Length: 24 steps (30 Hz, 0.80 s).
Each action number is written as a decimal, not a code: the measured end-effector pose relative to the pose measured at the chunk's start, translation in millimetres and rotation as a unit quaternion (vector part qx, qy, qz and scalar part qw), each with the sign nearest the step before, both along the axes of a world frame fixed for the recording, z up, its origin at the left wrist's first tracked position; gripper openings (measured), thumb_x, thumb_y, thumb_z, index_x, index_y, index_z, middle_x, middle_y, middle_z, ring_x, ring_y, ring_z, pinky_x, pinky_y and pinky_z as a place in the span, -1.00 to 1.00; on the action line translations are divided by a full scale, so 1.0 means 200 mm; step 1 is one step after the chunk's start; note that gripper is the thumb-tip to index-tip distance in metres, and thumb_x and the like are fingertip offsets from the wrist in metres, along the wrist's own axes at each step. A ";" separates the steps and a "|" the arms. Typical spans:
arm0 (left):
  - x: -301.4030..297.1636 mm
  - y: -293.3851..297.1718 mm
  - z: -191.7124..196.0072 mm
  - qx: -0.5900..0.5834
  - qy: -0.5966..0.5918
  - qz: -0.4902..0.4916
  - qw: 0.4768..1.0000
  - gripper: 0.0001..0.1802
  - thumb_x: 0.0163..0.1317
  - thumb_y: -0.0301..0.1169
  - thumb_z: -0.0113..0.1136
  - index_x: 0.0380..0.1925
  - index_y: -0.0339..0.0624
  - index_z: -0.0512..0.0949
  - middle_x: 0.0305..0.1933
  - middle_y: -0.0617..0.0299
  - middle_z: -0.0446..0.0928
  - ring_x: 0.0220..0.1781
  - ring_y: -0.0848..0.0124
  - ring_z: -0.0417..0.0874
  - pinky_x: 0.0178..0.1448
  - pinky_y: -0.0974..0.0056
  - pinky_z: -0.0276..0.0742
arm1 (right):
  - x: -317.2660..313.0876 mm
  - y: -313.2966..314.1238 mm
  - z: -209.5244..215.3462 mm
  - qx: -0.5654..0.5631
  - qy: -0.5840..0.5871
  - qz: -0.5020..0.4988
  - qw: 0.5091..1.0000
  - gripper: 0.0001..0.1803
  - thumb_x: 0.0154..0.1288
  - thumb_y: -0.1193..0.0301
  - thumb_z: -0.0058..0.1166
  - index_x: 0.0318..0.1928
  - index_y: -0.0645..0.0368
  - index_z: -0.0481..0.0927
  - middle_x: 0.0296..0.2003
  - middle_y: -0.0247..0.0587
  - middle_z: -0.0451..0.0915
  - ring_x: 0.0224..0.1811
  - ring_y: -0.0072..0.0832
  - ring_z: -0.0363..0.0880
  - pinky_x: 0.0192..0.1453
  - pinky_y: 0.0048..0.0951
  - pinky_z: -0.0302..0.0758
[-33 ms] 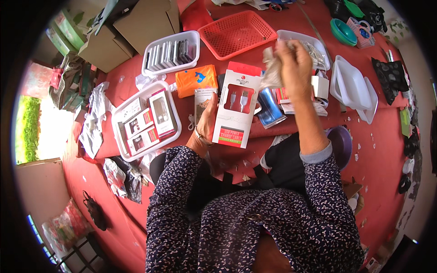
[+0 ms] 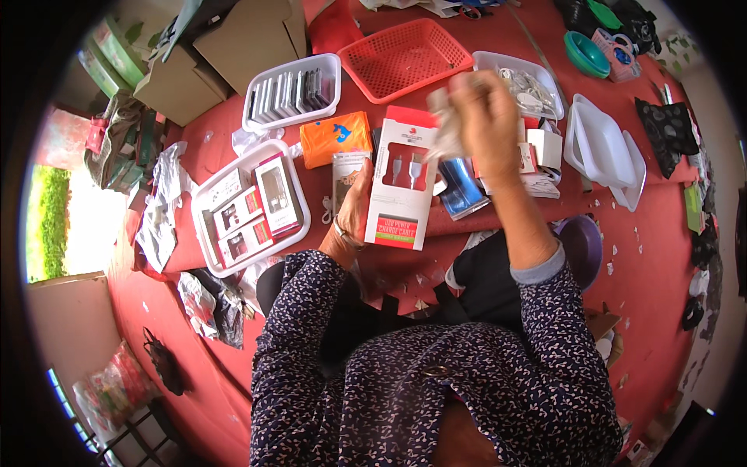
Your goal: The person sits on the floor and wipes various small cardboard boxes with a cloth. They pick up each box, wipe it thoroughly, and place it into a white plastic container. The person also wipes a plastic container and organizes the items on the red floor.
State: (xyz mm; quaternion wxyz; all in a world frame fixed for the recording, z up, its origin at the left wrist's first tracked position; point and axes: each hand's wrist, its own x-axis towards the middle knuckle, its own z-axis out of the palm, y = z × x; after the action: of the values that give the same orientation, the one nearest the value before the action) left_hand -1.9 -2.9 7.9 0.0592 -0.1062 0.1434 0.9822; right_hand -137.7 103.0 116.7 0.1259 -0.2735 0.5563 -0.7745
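Note:
My left hand (image 2: 356, 208) grips the left edge of a white and red charging cable box (image 2: 398, 204), held upright with cable plugs showing through its window. My right hand (image 2: 492, 128) is closed on a greyish, crumpled cloth (image 2: 445, 128), blurred by motion. The cloth is at the box's upper right edge; whether it touches the box I cannot tell. Behind my left hand stands a small pack with a picture on it (image 2: 347, 173). A blue glossy packet (image 2: 461, 191) lies under my right wrist, next to several small white and red boxes (image 2: 545, 148).
A white tray (image 2: 305, 222) with boxed accessories stands at the left. Beyond it are a white tray (image 2: 338, 74) of thin flat cases, an orange pouch (image 2: 336, 138) and a red basket (image 2: 373, 92). Farther right are a tray of white cables (image 2: 537, 92) and stacked white trays (image 2: 603, 152).
My right hand has moved a little left with the cloth, closer over the upper right side of the box. The box has barely shifted in my left hand.

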 end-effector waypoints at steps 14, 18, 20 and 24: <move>0.01 0.03 0.11 -0.054 -0.007 0.036 0.998 -0.19 0.15 0.23 -0.22 0.22 -0.15 0.12 0.15 -0.16 0.27 -0.01 -0.08 0.47 -0.02 -0.15 0.45 | 0.03 0.01 0.01 0.103 0.492 -0.218 0.837 -0.83 -0.02 0.56 0.04 -0.33 0.23 0.44 -0.30 -0.18 0.44 -0.40 -0.36 0.50 -0.36 -0.44 0.46; 0.04 0.00 0.08 -0.031 0.004 0.002 1.000 -0.14 0.13 0.21 -0.15 0.25 -0.19 0.03 0.18 -0.21 0.21 0.03 -0.08 0.44 -0.09 -0.08 0.53 | -0.18 0.11 0.06 0.087 0.241 -0.297 0.920 -0.84 0.26 0.40 -0.02 -0.33 0.27 0.46 -0.43 -0.23 0.48 -0.44 -0.53 0.48 -0.35 -0.47 0.44; 0.01 0.03 0.09 -0.029 0.022 -0.030 0.999 -0.13 0.12 0.20 -0.13 0.25 -0.21 0.03 0.19 -0.21 0.20 0.06 -0.10 0.42 -0.07 -0.10 0.51 | -0.17 0.06 -0.02 0.095 0.257 -0.227 0.935 -0.86 0.20 0.41 0.03 -0.36 0.25 0.48 -0.41 -0.26 0.49 -0.42 -0.50 0.51 -0.37 -0.46 0.46; 0.05 0.02 0.07 -0.033 -0.003 -0.054 0.998 -0.12 0.11 0.19 -0.11 0.25 -0.24 0.03 0.19 -0.24 0.20 0.09 -0.15 0.38 0.00 -0.17 0.44 | -0.04 -0.04 -0.05 0.296 0.442 0.006 0.847 -0.79 -0.02 0.58 0.06 -0.28 0.21 0.50 -0.34 -0.23 0.45 -0.30 -0.32 0.52 -0.24 -0.38 0.49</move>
State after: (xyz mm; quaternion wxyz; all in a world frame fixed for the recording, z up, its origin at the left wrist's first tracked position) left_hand 8.2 1.0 21.2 0.1087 -0.1033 0.1809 0.9720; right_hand -145.1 95.5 107.1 -0.0537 -0.5399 0.7546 -0.3692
